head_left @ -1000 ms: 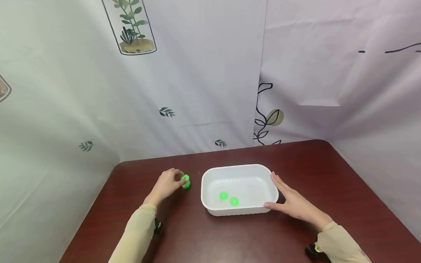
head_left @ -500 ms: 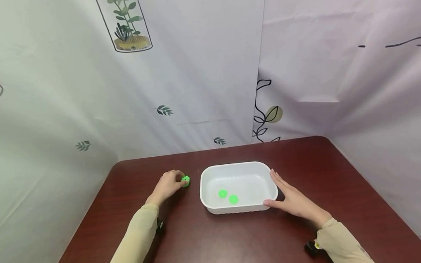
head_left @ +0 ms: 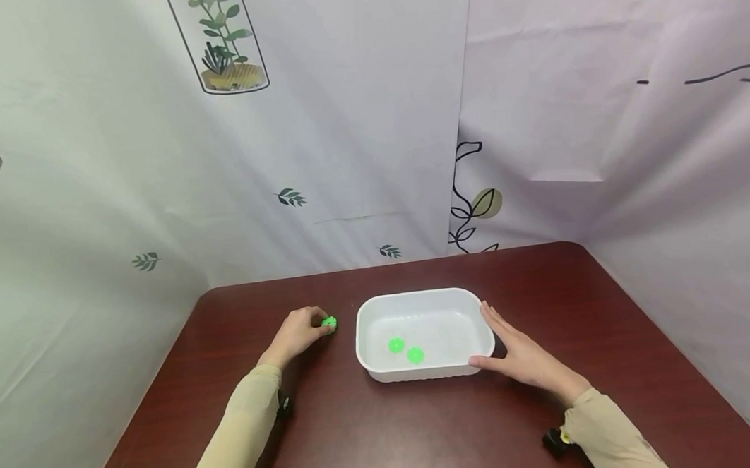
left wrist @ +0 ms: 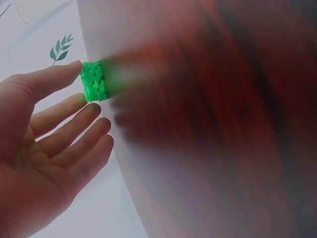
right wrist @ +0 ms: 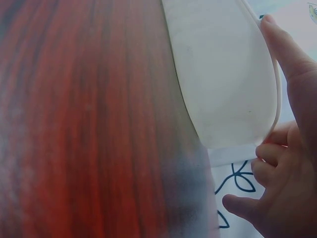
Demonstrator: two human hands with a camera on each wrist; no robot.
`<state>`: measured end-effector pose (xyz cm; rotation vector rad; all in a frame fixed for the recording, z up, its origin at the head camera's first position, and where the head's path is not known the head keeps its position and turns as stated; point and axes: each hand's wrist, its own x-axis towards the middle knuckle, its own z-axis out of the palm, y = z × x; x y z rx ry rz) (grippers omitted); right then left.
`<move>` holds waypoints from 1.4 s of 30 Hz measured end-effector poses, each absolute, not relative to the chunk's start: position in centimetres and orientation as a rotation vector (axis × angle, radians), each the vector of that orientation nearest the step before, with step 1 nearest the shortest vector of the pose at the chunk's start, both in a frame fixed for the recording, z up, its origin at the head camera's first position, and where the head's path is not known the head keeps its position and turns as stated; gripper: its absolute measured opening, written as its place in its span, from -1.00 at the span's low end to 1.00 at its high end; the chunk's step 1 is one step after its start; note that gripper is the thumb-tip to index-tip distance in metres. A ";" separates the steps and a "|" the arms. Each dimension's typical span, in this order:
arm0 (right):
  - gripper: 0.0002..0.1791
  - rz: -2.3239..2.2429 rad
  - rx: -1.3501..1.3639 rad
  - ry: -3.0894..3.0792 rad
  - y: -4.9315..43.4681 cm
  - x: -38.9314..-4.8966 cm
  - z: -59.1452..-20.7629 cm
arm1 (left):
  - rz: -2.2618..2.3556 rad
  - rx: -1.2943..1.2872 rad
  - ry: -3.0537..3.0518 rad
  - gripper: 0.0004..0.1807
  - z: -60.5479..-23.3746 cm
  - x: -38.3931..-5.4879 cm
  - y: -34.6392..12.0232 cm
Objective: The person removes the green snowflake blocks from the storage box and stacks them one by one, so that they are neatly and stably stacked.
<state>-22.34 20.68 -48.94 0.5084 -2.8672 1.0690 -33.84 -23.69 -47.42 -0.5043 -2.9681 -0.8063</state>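
Observation:
My left hand [head_left: 299, 331] is low over the table, left of a white plastic basin [head_left: 371, 375]. Between thumb and index finger it pinches a short stack of green flower-shaped discs [left wrist: 93, 81]; the remaining fingers extend loosely below in the left wrist view. At the basin's right end is my right hand [head_left: 521, 353], its fingers spread and the thumb near the front corner, touching the rim. Inside the basin lie two flat green discs, one left disc [head_left: 396, 345] and one nearer disc [head_left: 415, 355]. In the right wrist view only the basin's outer wall [right wrist: 223, 74] shows.
The dark red wooden table [head_left: 385, 431] bears the basin. A pale cloth [head_left: 356, 122] printed with plants hangs behind the table and along its sides. A black wrist device [head_left: 556, 442] is at the right sleeve.
A second ago two green discs showed one above the other at my left fingertips; now they appear as one smaller patch. The right hand stays at the basin, and the head view has shifted slightly.

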 end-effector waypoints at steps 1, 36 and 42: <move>0.24 1.067 0.508 -2.866 20.7 -22.3 -48.9 | -0.807 -0.510 -2.965 -0.70 -47.4 -33.9 -23.7; 0.24 1.042 0.463 -2.884 20.2 -21.6 -48.8 | -0.692 -0.555 -3.060 -0.62 -47.3 -33.7 -23.1; 0.24 1.034 0.468 -2.878 20.2 -21.7 -48.8 | -0.718 -0.553 -3.057 -0.60 -47.2 -33.9 -23.1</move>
